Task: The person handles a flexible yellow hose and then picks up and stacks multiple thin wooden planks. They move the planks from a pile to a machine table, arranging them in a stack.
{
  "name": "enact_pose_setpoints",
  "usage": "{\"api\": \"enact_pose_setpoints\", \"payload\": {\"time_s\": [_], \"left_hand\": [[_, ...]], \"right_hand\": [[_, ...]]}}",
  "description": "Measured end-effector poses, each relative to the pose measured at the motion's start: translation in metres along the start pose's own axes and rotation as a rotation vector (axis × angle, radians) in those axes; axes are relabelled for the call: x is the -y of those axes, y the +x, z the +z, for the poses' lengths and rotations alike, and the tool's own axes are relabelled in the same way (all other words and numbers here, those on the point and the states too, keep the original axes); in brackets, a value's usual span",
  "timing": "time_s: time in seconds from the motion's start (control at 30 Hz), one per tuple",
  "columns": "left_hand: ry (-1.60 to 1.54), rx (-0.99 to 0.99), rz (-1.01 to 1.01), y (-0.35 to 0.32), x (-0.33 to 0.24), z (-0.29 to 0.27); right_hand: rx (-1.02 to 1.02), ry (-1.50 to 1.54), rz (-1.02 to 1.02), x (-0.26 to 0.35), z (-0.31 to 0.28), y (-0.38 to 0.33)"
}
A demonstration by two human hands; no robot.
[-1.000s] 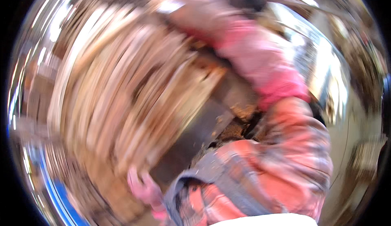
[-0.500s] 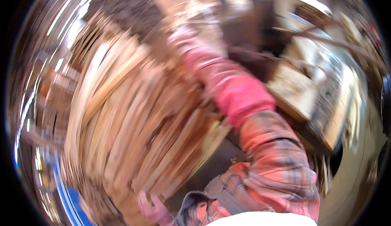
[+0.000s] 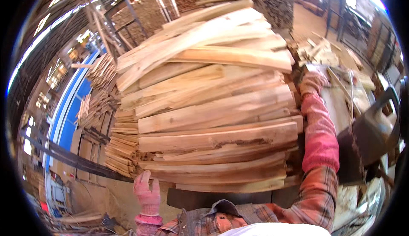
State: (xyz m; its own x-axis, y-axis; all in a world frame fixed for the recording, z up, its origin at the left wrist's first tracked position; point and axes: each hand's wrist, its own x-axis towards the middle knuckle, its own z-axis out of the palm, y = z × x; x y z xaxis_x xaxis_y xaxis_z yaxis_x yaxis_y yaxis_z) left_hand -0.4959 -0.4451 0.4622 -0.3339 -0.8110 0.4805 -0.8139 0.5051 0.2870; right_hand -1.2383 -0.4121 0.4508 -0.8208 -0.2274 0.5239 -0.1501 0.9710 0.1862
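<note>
A broad stack of rough-sawn boards [image 3: 217, 112] fills the middle, its boards lying roughly side to side, a few slanted across the top. My left hand [image 3: 147, 195], in a pink glove, is beside the stack's near left corner. Its fingers are apart and slightly bent, with nothing visible in them. My right hand [image 3: 313, 82], gloved too, reaches past the stack's right end towards a heap of wood offcuts [image 3: 320, 54]. Its fingers are curled; what they hold, if anything, cannot be made out. A pink sleeve covers my right forearm.
At the right stands a dark machine housing [image 3: 362, 129] close to my right arm. Shorter stacked boards [image 3: 123, 146] lie along the left side, with a dark metal bar [image 3: 81, 161] beyond. Tall wood stacks [image 3: 272, 10] rise at the back.
The view has swung, so the stack now lies squarely ahead and the machine is at the right. My right arm now shows along the stack's right end. My left hand remains near its corner.
</note>
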Motion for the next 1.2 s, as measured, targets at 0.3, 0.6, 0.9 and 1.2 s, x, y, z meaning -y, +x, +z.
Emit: {"api": "enact_pose_setpoints", "payload": {"time_s": [0.3, 0.6, 0.9, 1.2], "left_hand": [[0.061, -0.041, 0.057, -0.003, 0.013, -0.007], [-0.074, 0.056, -0.334, -0.054, 0.065, 0.001], [-0.406, 0.252, -0.222, -0.031, 0.074, 0.012], [-0.914, 0.214, -0.394, -0.015, 0.101, 0.005]], "right_hand": [[0.147, -0.061, 0.063, 0.017, -0.010, -0.031], [-0.139, 0.249, -0.401, -0.065, -0.015, -0.017], [0.269, 0.786, -0.554, -0.175, -0.260, -0.229], [0.531, 0.603, -0.036, -0.191, -0.212, -0.363]]}}
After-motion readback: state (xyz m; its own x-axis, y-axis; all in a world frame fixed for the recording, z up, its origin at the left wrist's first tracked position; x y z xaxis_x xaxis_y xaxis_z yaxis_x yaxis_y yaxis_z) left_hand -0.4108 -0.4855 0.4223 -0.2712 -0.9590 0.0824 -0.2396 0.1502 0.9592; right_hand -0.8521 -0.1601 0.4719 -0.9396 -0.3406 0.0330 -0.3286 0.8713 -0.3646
